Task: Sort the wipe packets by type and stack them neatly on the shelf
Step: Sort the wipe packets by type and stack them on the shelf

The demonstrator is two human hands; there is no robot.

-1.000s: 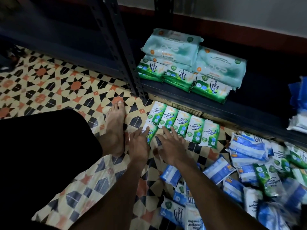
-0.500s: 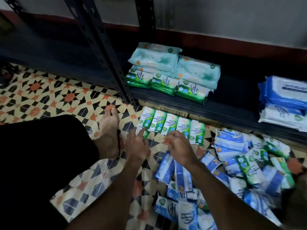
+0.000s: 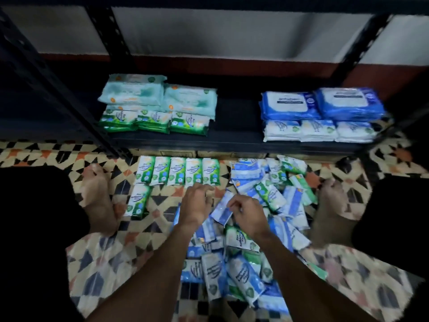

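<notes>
Right hand [image 3: 249,217]: pinching one blue-and-white plastic wipe packet [image 3: 222,210] above my mixed pile [image 3: 243,275].
Left hand [image 3: 196,202]: my fingers loosely curled, empty.
Green-and-white plastic packets [image 3: 177,174]: six, on tiled floor [image 3: 162,202] at shelf [image 3: 234,126] front edge.

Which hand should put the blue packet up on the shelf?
Right. The right hand pinches the blue packet, and the blue stacks sit at the right of the shelf. The left hand holds nothing.

I see a dim room. A tile floor [image 3: 34,154] patterned in black, orange and cream fills the lower frame. Across the upper frame, a dark metal shelf [image 3: 236,142] stands against a pale wall [image 3: 232,31] with a dark red skirting band [image 3: 232,63].
</notes>
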